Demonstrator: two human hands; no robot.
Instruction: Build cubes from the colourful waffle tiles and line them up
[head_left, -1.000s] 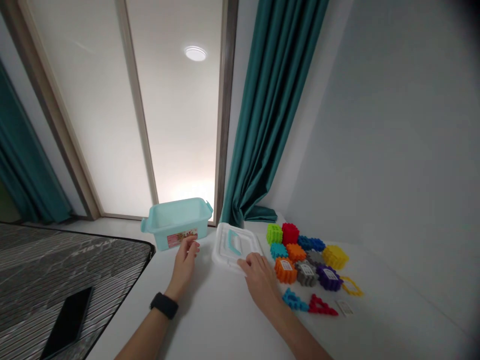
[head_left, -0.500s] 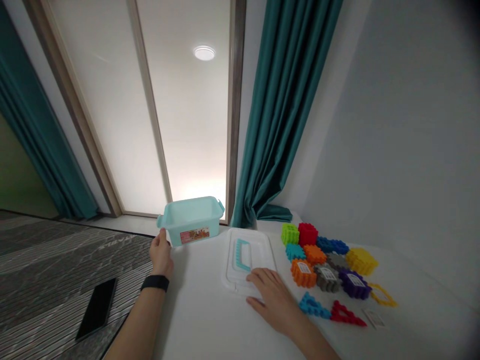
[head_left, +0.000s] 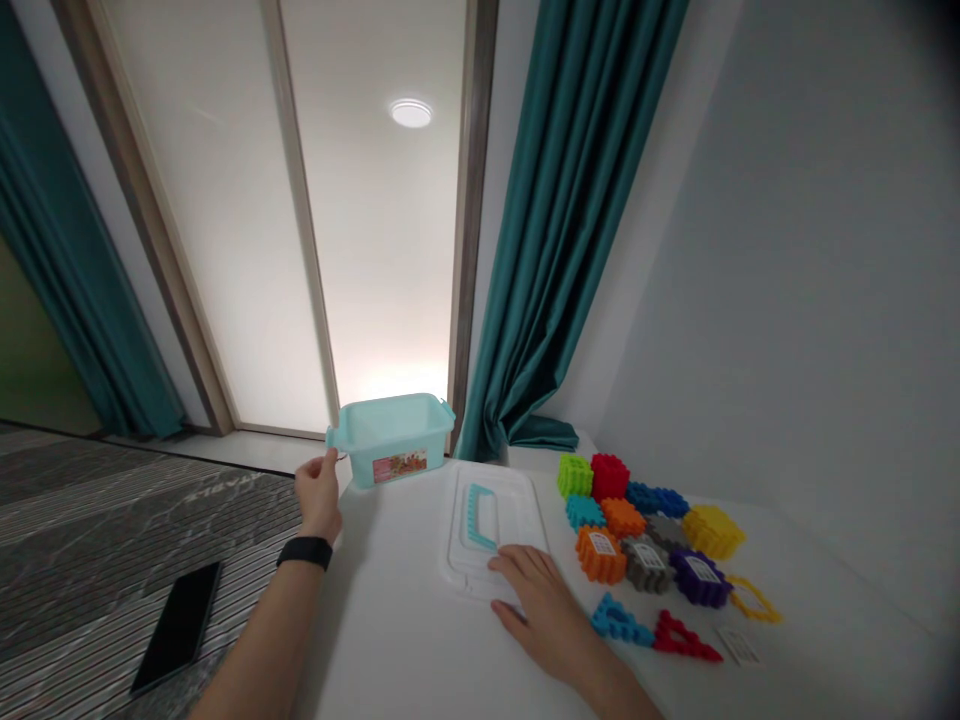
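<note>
The left hand [head_left: 319, 492] is bringing thumb and fingers together at the left end of the pale teal bin [head_left: 437, 450], right by its side handle; whether the fingers are closing on the handle, one cannot tell. A black wristband [head_left: 304, 551] is circling that wrist. The right hand [head_left: 532, 605], well apart from the left, is lying palm down with thumb and fingers parted, its fingertips resting on the near right part of the clear lid [head_left: 510, 515]. The lid is lying flat on the white table [head_left: 409, 610], its teal handle [head_left: 474, 515] showing on top. The bin is standing upright at the far left part of the table, just beyond the lid, its picture label [head_left: 400, 465] facing the person. To the right of the lid, notched blocks in lime, red, teal, orange, blue, grey, yellow and purple are sitting in a close group, and nearer the person a blue piece [head_left: 621, 622] and a red piece [head_left: 686, 640] are lying end to end. A yellow frame [head_left: 754, 600] is lying beside the purple block [head_left: 701, 578]. Farther out, a dark phone [head_left: 178, 627] is resting on the striped surface at left, and a green curtain [head_left: 577, 230] is hanging beyond the table.
</note>
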